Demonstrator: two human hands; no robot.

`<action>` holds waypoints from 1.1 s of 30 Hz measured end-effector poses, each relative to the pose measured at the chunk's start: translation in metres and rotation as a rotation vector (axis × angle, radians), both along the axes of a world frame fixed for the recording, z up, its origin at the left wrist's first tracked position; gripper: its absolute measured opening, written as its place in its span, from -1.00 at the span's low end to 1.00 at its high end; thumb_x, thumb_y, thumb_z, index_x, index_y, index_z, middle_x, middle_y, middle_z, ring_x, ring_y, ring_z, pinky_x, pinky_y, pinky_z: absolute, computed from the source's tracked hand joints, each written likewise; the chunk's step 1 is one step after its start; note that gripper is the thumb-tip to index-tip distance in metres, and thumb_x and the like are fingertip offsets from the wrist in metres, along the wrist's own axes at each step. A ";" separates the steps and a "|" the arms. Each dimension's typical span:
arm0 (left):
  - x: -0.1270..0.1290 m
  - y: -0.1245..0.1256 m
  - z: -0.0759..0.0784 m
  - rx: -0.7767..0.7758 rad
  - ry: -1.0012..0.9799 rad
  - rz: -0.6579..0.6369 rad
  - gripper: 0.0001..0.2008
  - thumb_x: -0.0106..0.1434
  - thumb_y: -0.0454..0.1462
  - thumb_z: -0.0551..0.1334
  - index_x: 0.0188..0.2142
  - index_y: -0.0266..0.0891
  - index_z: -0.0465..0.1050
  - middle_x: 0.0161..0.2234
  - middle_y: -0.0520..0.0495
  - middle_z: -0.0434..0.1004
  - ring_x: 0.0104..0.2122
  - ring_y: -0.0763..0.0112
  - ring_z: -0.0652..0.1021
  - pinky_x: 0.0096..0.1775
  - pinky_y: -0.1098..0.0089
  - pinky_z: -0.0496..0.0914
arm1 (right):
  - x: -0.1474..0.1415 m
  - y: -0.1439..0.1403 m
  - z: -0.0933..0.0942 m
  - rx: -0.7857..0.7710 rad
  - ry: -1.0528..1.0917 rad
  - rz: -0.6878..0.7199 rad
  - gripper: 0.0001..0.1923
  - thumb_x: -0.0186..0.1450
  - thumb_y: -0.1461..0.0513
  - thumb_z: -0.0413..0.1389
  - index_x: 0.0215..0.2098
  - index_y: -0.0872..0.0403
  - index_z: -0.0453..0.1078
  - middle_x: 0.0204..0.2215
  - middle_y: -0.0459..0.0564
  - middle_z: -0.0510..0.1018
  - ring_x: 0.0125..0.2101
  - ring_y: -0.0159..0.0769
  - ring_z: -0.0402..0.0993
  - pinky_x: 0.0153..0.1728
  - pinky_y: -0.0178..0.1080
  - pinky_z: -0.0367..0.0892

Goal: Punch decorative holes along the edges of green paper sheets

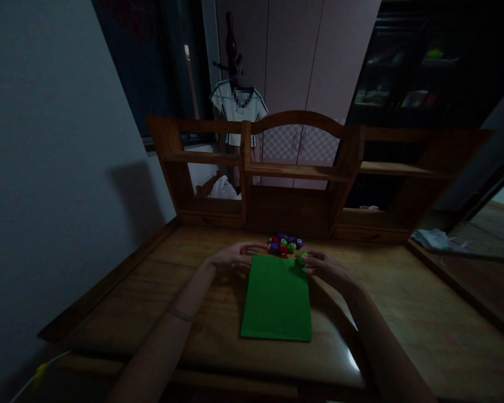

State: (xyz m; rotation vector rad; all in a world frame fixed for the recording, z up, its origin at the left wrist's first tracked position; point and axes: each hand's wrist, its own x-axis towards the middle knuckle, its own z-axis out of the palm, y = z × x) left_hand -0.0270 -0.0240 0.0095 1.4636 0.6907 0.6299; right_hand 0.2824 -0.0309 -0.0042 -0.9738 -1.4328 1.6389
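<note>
A flat green rectangular sheet (277,299) lies on the wooden desk in front of me. At its far left corner is my left hand (233,257), fingers stretched out, with nothing seen in its grasp. My right hand (321,266) pinches a small green toy (302,259) at the sheet's far right corner. Just beyond the sheet's far edge sits a cluster of small red, purple and green toys (283,244), some with white eye-like spots. The dim light hides their finer shape.
A wooden shelf unit (296,169) stands along the desk's back edge. Bare desktop (386,291) stretches to the right of the sheet, and a raised wooden rim (121,274) borders the left side. A pale crumpled bag (437,239) lies past the right edge.
</note>
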 end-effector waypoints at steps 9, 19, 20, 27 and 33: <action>0.004 0.012 -0.012 0.558 0.317 0.269 -0.82 0.02 -0.23 0.27 -0.37 -0.28 0.49 -0.39 0.00 0.33 -0.38 0.46 0.35 -0.35 0.49 0.23 | -0.001 0.001 -0.003 0.017 -0.098 -0.028 -0.61 0.09 0.06 0.25 -0.17 0.07 0.40 -0.18 0.05 0.46 -0.20 -0.20 0.39 -0.24 -0.22 0.33; 0.006 0.007 -0.018 0.271 0.333 0.244 -0.50 0.16 0.06 0.10 -0.35 -0.37 0.51 -0.68 0.06 0.20 -0.66 0.56 0.22 -0.60 0.50 0.05 | -0.002 0.005 -0.009 0.047 -0.161 -0.020 -0.63 0.08 0.06 0.26 -0.20 0.06 0.40 -0.24 0.03 0.49 -0.23 -0.22 0.42 -0.30 -0.25 0.33; 0.006 0.007 -0.018 0.244 0.344 0.249 -0.47 0.17 0.08 0.07 -0.33 -0.38 0.51 -0.72 0.09 0.13 -0.70 0.58 0.17 -0.62 0.50 0.01 | -0.002 0.005 -0.010 0.047 -0.169 -0.026 -0.62 0.07 0.05 0.27 -0.21 0.06 0.41 -0.24 0.03 0.49 -0.24 -0.22 0.42 -0.31 -0.25 0.33; 0.005 0.007 -0.015 0.303 0.351 0.170 -0.60 -0.01 0.00 0.30 -0.39 -0.33 0.53 -0.51 -0.05 0.44 -0.56 0.53 0.36 -0.56 0.52 0.16 | -0.001 0.005 -0.010 0.053 -0.192 -0.039 -0.63 0.07 0.05 0.27 -0.22 0.04 0.40 -0.24 0.03 0.49 -0.20 -0.18 0.42 -0.29 -0.23 0.34; 0.003 0.003 -0.020 0.188 0.444 0.054 -0.58 -0.08 0.00 0.34 -0.37 -0.32 0.51 -0.53 -0.02 0.45 -0.67 0.57 0.32 -0.64 0.53 0.11 | -0.005 0.004 -0.012 0.054 -0.203 -0.025 -0.62 0.05 0.04 0.27 -0.23 0.04 0.41 -0.25 0.03 0.50 -0.22 -0.18 0.42 -0.26 -0.19 0.34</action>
